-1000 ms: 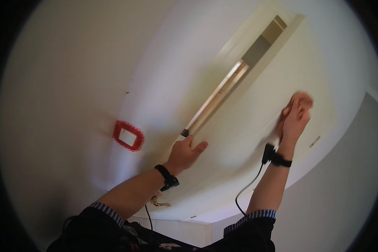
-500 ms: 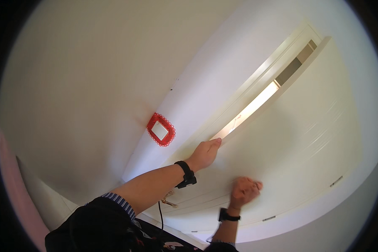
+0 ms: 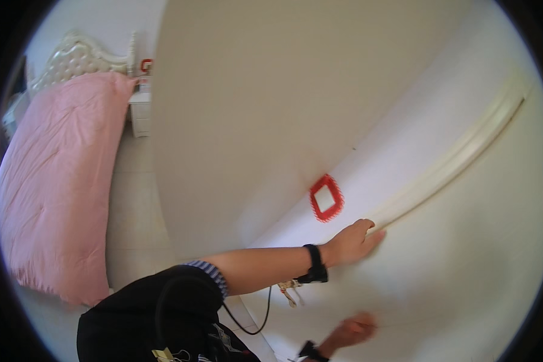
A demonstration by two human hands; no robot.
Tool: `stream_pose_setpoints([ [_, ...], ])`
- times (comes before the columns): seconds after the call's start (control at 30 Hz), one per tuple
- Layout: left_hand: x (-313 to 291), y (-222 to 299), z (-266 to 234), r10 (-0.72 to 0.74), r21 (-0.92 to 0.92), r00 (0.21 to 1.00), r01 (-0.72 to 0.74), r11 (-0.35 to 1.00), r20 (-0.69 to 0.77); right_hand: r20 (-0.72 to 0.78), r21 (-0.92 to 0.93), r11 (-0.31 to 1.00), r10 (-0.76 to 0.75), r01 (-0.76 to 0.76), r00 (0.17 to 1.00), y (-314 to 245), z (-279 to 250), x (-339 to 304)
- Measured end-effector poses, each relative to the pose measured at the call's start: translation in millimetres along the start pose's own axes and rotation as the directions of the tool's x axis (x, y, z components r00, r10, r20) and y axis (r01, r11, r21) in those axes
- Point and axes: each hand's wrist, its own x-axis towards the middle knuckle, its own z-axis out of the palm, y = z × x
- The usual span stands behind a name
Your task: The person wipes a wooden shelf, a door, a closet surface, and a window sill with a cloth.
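A white door (image 3: 458,241) lies flush with its frame (image 3: 446,169). Where door and frame meet, my left hand (image 3: 350,244) rests against the surface, its fingers and thumb apart and holding nothing. Just below my left wrist is a gold door handle (image 3: 291,295), partly hidden by the wristband. Lower down, in front of the door, my right hand (image 3: 353,330) is smeared by motion. Its fingers look curled, but what they hold, if anything, does not show. Both wrists wear black bands.
On the wall, a white switch with a red lace-edged surround (image 3: 327,198) sits above my left hand. A black cable (image 3: 265,320) loops near my left sleeve. Far left stand a bed with a pink cover (image 3: 66,181) and a white nightstand (image 3: 140,114). Tiled floor (image 3: 136,205) lies beside the bed.
The gap between door and frame has closed. My left hand has let go of the door's edge, and its fingers have spread. The view has swung left, bringing the bed in.
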Motion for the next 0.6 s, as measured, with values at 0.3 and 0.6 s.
stream_pose_setpoints([
  [0.3, -213, 41, -330, -0.087, 0.386, 0.996, 0.071, 0.92, 0.023, 0.344, 0.639, 0.614, 0.309, -0.462, 0.887, -141, 308, 63],
  [0.6, -492, 59, -585, -0.23, 0.084, 0.497, 0.531, 0.843, -0.837, 0.16, 0.399, 0.913, -0.162, 0.086, 0.974, -357, 581, 100],
])
